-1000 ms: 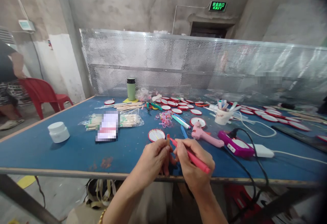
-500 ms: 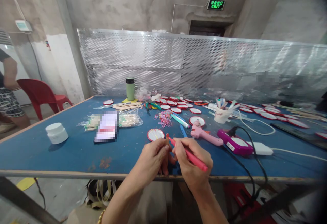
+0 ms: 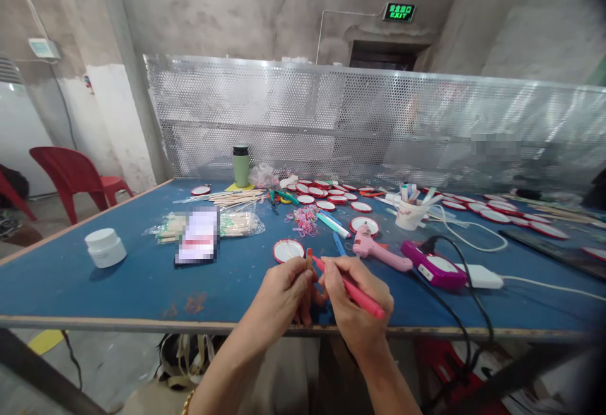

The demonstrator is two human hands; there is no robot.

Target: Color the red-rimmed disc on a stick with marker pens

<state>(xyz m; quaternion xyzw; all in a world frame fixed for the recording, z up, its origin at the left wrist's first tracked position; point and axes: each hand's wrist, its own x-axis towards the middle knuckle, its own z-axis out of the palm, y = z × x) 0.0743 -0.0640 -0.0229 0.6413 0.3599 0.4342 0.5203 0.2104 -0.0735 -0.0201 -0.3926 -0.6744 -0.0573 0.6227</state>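
My right hand [image 3: 362, 298] is closed round a pink marker pen [image 3: 362, 298], its tip pointing up and left. Close beside it, my left hand [image 3: 288, 285] pinches what looks like a short wooden stick [image 3: 309, 258] with a red end standing above the fingers. The marker's tip is at or near that red end; whether they touch I cannot tell. The stick's lower part is hidden by my fingers. Just beyond my left hand lies a small round white disc with a red rim [image 3: 288, 251]. A pink glue gun [image 3: 383, 254] rests to the right of my hands.
Farther back are many red-rimmed discs [image 3: 337, 199], rubber bands [image 3: 303, 220] and a cup of pens [image 3: 411, 214]. A phone [image 3: 199, 235], bagged sticks [image 3: 241, 222] and a white jar [image 3: 105, 247] lie left. A purple power block [image 3: 433, 266] with black cables sits right.
Both hands keep nearly the same pose, with the marker still against or near the stick's red end. The person at the far left has gone out of view.
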